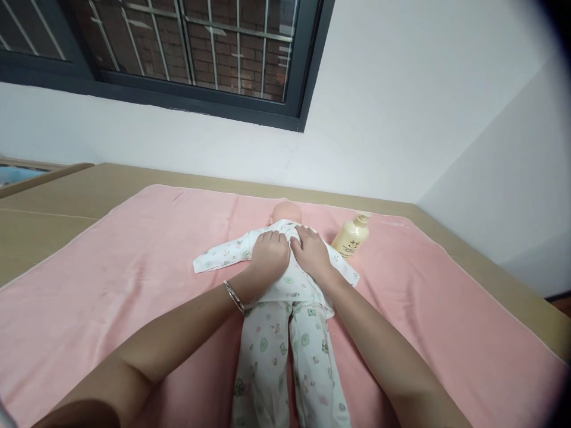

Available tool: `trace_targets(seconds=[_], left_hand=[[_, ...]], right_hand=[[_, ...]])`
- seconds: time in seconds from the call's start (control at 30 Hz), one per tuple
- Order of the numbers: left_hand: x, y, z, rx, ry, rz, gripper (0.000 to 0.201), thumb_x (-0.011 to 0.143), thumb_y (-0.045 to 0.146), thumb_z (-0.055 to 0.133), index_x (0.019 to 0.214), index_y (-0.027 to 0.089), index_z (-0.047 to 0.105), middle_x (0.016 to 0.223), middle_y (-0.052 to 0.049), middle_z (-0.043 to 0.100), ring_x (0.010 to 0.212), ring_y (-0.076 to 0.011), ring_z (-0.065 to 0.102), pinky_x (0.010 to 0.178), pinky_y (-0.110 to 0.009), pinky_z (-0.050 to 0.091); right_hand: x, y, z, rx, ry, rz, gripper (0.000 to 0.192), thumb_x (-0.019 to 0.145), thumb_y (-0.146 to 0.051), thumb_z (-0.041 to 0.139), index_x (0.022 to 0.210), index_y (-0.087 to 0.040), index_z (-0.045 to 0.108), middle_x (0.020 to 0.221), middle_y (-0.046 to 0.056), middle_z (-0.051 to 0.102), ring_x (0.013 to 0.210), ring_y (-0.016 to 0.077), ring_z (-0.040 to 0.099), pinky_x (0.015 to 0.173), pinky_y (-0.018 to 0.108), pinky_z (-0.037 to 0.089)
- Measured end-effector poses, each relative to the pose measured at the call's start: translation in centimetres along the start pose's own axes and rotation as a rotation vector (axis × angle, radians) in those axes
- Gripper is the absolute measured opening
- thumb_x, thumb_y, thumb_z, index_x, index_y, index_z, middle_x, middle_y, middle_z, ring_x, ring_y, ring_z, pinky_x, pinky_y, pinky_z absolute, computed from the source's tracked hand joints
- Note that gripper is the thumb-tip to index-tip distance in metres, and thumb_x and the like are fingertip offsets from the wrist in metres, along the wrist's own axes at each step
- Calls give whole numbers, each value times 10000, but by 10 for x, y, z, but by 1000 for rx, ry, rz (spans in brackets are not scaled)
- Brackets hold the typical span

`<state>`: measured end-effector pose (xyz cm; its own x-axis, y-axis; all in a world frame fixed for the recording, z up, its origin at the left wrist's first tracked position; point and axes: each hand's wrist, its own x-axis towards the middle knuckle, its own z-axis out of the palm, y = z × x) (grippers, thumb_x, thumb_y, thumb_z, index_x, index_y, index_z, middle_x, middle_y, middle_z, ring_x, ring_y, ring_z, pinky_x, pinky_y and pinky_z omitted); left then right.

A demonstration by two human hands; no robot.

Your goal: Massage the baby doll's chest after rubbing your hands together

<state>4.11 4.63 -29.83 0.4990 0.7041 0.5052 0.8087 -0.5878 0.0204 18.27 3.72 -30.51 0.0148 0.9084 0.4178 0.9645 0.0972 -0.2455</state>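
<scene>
A baby doll lies on its back on a pink towel, head away from me. It wears a white printed top and matching trousers. My left hand rests on the doll's chest, fingers curled at the top's front edge. My right hand lies flat next to it on the chest, fingers touching the fabric near the collar. A metal bracelet circles my left wrist. Whether either hand pinches the cloth is hidden.
A cream pump bottle lies tilted on the towel just right of the doll's head. The towel covers a tan surface against a white wall. A barred window is above left.
</scene>
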Motion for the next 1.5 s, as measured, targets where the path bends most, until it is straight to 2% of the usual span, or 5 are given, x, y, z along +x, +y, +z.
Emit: trace_targets(seconds=[0.33, 0.57, 0.87, 1.17, 1.5], left_hand=[[10, -22, 4, -205, -12, -100, 398, 980, 400, 300, 1037, 155, 608, 1068, -102, 671, 1017, -240, 611, 891, -373, 463], [12, -18, 0, -133, -27, -81, 323, 969, 303, 365, 900, 143, 637, 945, -97, 688, 917, -229, 628, 829, -352, 465], [-1, 2, -10, -30, -27, -19, 320, 949, 208, 355, 793, 135, 626, 800, -103, 661, 801, -241, 621, 726, -364, 449], [8, -11, -1, -168, -5, -89, 293, 929, 314, 411, 870, 144, 642, 905, -112, 683, 922, -258, 606, 883, -403, 447], [18, -29, 9, -394, -31, -91, 302, 920, 385, 450, 1038, 170, 627, 1132, -82, 663, 1089, -239, 582, 987, -377, 429]], right_hand=[[-19, -26, -24, -85, 49, -17, 214, 916, -266, 419, 838, -197, 607, 843, 49, 645, 813, 200, 567, 688, 288, 328], [-15, -22, -23, -29, 22, 5, 217, 932, -277, 403, 826, -205, 578, 867, 39, 649, 800, 185, 561, 629, 283, 284], [8, 17, -11, 317, -25, -216, 238, 972, -278, 355, 917, -209, 576, 1039, 27, 646, 1000, 175, 550, 908, 271, 350], [-9, -14, -18, -59, 55, -56, 259, 936, -264, 434, 743, -199, 594, 809, 35, 661, 743, 173, 574, 618, 283, 288], [-2, -5, -18, -13, -48, -21, 293, 969, -313, 361, 961, -203, 632, 990, 57, 680, 904, 204, 599, 690, 284, 355]])
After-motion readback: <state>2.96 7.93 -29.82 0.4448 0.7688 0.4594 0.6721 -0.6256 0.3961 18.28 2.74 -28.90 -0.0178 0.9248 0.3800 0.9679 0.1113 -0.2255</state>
